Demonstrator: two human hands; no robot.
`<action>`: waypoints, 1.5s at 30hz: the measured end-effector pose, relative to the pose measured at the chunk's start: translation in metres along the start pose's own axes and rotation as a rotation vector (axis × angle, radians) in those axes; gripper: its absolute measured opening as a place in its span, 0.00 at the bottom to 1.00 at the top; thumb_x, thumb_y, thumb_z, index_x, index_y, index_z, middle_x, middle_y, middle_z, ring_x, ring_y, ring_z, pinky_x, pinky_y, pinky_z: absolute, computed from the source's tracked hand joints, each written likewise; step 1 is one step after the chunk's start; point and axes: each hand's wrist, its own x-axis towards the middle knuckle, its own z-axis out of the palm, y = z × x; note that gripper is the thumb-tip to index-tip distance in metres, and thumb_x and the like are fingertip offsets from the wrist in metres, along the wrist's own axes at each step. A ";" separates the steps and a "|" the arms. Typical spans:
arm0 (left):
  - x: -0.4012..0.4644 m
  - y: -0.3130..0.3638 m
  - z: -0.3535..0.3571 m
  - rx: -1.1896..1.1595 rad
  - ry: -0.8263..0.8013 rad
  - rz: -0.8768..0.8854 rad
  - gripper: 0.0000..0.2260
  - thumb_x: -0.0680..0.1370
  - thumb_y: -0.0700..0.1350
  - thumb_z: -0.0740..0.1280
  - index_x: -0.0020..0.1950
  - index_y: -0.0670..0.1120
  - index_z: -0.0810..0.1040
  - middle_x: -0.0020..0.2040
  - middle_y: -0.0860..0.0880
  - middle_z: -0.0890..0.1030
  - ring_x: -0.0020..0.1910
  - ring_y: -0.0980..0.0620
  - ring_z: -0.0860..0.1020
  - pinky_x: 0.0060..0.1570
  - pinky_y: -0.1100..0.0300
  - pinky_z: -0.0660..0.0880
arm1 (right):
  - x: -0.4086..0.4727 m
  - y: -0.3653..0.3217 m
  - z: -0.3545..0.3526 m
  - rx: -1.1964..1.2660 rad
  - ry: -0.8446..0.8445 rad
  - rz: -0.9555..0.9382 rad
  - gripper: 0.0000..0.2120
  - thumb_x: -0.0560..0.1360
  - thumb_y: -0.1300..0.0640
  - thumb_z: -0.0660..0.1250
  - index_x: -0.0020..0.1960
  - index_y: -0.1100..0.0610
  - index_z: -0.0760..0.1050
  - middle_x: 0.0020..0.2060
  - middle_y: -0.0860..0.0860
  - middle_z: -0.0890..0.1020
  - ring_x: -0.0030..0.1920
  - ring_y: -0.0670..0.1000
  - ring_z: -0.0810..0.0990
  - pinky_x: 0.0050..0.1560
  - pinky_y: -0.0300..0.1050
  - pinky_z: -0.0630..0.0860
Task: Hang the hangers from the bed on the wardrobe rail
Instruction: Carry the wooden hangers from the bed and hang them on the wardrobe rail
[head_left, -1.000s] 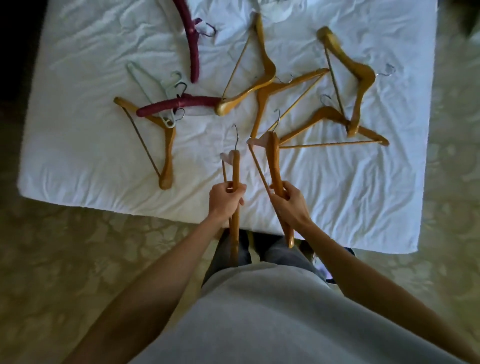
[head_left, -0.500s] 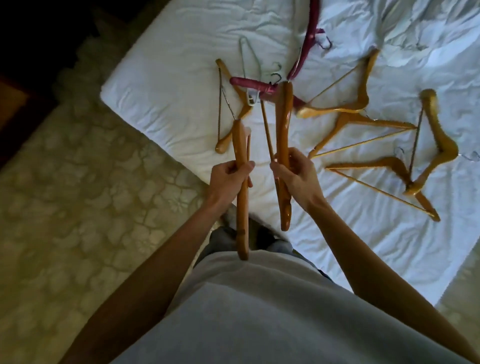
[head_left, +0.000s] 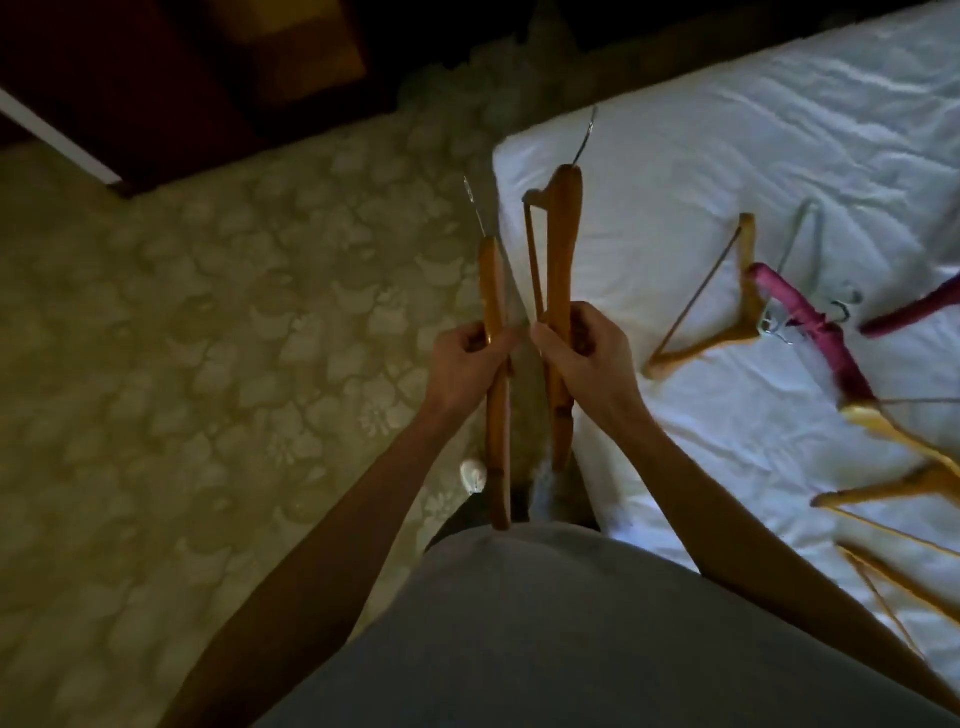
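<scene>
My left hand (head_left: 467, 361) grips a wooden hanger (head_left: 493, 291) seen edge-on, its metal hook pointing away from me. My right hand (head_left: 582, 353) holds a second wooden hanger (head_left: 561, 244) the same way, close beside the first. Both are held over the floor at the bed's corner. On the white bed (head_left: 701, 171) to my right lie more hangers: a wooden one (head_left: 727, 306), a pink padded one (head_left: 815, 322), a thin wire one (head_left: 795, 244) and more wooden ones (head_left: 893, 488) at the right edge. No wardrobe rail is in view.
Patterned pale carpet (head_left: 208, 338) covers the floor to the left. Dark wooden furniture with a white edge (head_left: 57, 135) stands at the top left. My grey top (head_left: 545, 634) fills the bottom of the view, and a white sock toe (head_left: 472, 475) shows below my left hand.
The view has swung left, so the bed has slid to the right and the carpet and dark furniture have come into view. Both hands still hold their hangers, now over the floor.
</scene>
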 end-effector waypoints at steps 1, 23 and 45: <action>0.009 0.001 -0.018 -0.015 0.027 -0.003 0.11 0.79 0.49 0.71 0.40 0.45 0.83 0.30 0.49 0.82 0.27 0.56 0.79 0.30 0.63 0.75 | 0.012 -0.011 0.018 0.001 -0.029 -0.006 0.08 0.76 0.48 0.71 0.49 0.52 0.79 0.38 0.47 0.83 0.39 0.46 0.82 0.41 0.43 0.81; 0.337 0.064 -0.272 -0.269 0.246 0.005 0.11 0.79 0.50 0.71 0.46 0.43 0.84 0.33 0.49 0.82 0.30 0.54 0.80 0.33 0.62 0.77 | 0.347 -0.145 0.297 -0.040 -0.386 -0.056 0.04 0.78 0.46 0.69 0.50 0.45 0.77 0.44 0.53 0.84 0.44 0.53 0.84 0.46 0.42 0.83; 0.766 0.200 -0.554 -0.320 0.405 0.016 0.09 0.79 0.48 0.72 0.42 0.45 0.84 0.30 0.48 0.81 0.30 0.52 0.79 0.34 0.57 0.78 | 0.747 -0.327 0.598 -0.004 -0.492 -0.142 0.08 0.78 0.46 0.69 0.54 0.49 0.80 0.41 0.47 0.84 0.42 0.42 0.83 0.39 0.30 0.77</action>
